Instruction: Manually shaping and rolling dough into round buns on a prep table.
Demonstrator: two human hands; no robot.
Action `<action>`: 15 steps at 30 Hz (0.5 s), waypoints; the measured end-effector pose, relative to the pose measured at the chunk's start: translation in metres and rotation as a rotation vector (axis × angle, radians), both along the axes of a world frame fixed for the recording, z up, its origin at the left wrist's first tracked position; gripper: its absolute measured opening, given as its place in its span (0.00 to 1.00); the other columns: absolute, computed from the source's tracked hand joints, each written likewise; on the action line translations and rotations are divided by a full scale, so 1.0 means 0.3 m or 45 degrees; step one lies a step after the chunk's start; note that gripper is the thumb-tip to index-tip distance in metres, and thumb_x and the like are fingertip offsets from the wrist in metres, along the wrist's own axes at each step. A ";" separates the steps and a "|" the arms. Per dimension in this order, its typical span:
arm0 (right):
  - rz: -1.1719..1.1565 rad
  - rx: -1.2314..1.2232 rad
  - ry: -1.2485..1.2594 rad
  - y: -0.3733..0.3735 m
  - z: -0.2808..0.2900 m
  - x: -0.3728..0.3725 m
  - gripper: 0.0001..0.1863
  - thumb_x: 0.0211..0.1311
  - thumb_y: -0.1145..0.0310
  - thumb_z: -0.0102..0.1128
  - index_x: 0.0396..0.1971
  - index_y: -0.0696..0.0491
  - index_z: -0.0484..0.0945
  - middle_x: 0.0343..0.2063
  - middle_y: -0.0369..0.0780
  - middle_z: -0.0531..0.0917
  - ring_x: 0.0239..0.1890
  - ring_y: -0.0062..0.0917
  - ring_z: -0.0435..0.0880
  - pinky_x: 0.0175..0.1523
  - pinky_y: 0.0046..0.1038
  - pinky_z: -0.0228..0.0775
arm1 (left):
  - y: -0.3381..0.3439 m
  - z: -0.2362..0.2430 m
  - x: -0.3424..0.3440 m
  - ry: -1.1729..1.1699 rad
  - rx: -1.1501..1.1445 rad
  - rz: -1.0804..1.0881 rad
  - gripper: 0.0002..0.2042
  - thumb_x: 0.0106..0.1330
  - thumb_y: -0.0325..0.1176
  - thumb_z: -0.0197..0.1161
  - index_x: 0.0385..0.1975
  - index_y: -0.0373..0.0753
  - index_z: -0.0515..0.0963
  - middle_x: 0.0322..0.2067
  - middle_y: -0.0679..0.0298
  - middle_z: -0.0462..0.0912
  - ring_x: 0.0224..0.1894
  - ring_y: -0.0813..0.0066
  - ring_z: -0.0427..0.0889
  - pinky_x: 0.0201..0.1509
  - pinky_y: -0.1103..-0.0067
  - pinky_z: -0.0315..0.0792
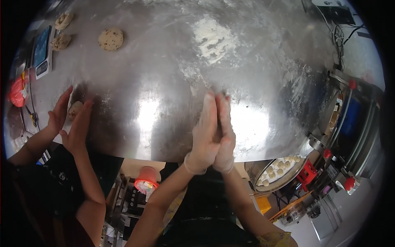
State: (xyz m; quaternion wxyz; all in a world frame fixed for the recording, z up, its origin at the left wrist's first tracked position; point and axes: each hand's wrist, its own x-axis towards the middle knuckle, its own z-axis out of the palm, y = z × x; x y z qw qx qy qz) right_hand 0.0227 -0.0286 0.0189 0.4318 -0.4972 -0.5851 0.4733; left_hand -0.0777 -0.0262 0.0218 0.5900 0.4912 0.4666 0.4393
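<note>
My left hand [202, 133] and my right hand [224, 133] are raised over the near middle of the steel worktable [123, 92], palms facing and almost together. Both wear thin clear gloves. Their fingers are stretched straight and point away from me; the tips are slightly blurred. Nothing shows between the palms, though the narrow gap is partly hidden. Just beyond the fingertips the metal is dusted with flour, and a thicker patch of white flour [214, 39] lies farther off.
At the left, a co-worker's two hands [70, 119] cup a dough ball [75, 110]. Beyond are a round studded dough piece [110, 39], two rougher lumps [61, 42] and a digital scale [43, 53]. Below the table's right edge stands a round tray [273, 187] of small dough balls.
</note>
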 end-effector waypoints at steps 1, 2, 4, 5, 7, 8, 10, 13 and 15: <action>-0.002 -0.005 0.001 0.044 0.030 0.000 0.51 0.67 0.29 0.21 0.71 0.61 0.53 0.72 0.49 0.55 0.76 0.49 0.42 0.77 0.43 0.33 | -0.065 0.003 -0.004 -0.049 -0.040 0.005 0.52 0.67 0.71 0.33 0.71 0.24 0.34 0.74 0.44 0.32 0.77 0.57 0.33 0.77 0.68 0.35; -0.002 -0.043 -0.094 0.089 0.075 0.013 0.51 0.67 0.29 0.21 0.71 0.61 0.52 0.72 0.49 0.55 0.76 0.49 0.42 0.77 0.43 0.33 | -0.120 -0.007 -0.006 -0.097 -0.081 0.011 0.51 0.68 0.70 0.33 0.71 0.24 0.34 0.74 0.44 0.33 0.77 0.56 0.34 0.77 0.68 0.37; -0.007 -0.072 -0.194 0.100 0.089 0.021 0.51 0.67 0.29 0.21 0.71 0.61 0.52 0.72 0.49 0.55 0.76 0.49 0.42 0.76 0.44 0.33 | -0.104 -0.006 0.004 -0.001 0.076 0.124 0.45 0.71 0.62 0.34 0.71 0.24 0.35 0.74 0.41 0.34 0.77 0.51 0.34 0.77 0.67 0.35; -0.009 -0.088 -0.213 0.054 0.065 0.024 0.51 0.66 0.29 0.21 0.71 0.60 0.53 0.72 0.50 0.56 0.76 0.48 0.43 0.76 0.44 0.34 | -0.044 0.026 -0.008 0.050 -0.010 0.132 0.45 0.71 0.59 0.37 0.71 0.24 0.35 0.74 0.41 0.33 0.77 0.51 0.32 0.78 0.67 0.33; 0.010 -0.120 -0.219 -0.046 0.029 -0.006 0.51 0.66 0.29 0.21 0.71 0.60 0.54 0.72 0.50 0.56 0.76 0.48 0.44 0.76 0.44 0.36 | 0.075 -0.013 -0.018 0.136 0.292 0.198 0.42 0.67 0.47 0.45 0.71 0.23 0.35 0.74 0.43 0.32 0.77 0.54 0.31 0.78 0.68 0.31; 0.021 -0.135 -0.221 -0.074 0.015 -0.014 0.51 0.66 0.28 0.20 0.71 0.60 0.54 0.71 0.51 0.57 0.76 0.48 0.44 0.76 0.44 0.37 | 0.061 -0.004 -0.005 -0.029 0.081 0.126 0.42 0.73 0.54 0.40 0.72 0.26 0.35 0.75 0.45 0.32 0.77 0.57 0.33 0.78 0.68 0.35; -0.030 -0.082 -0.072 -0.019 0.024 -0.009 0.51 0.66 0.28 0.21 0.70 0.60 0.55 0.71 0.50 0.58 0.76 0.48 0.45 0.76 0.43 0.38 | 0.019 0.014 -0.001 0.008 0.030 0.021 0.39 0.74 0.51 0.39 0.72 0.26 0.35 0.75 0.46 0.33 0.77 0.58 0.33 0.78 0.68 0.36; 0.037 -0.165 -0.135 0.110 0.091 0.034 0.50 0.67 0.29 0.21 0.70 0.60 0.57 0.71 0.50 0.58 0.76 0.47 0.45 0.76 0.42 0.38 | -0.022 0.028 0.012 0.132 0.055 0.125 0.39 0.70 0.47 0.42 0.72 0.25 0.37 0.74 0.43 0.38 0.77 0.54 0.39 0.77 0.67 0.40; 0.005 -0.226 -0.189 0.066 0.104 0.021 0.49 0.67 0.30 0.22 0.70 0.60 0.57 0.71 0.50 0.57 0.76 0.47 0.45 0.76 0.42 0.38 | -0.037 0.021 0.023 0.258 0.086 0.236 0.39 0.66 0.42 0.44 0.72 0.25 0.39 0.73 0.41 0.43 0.76 0.50 0.44 0.76 0.65 0.44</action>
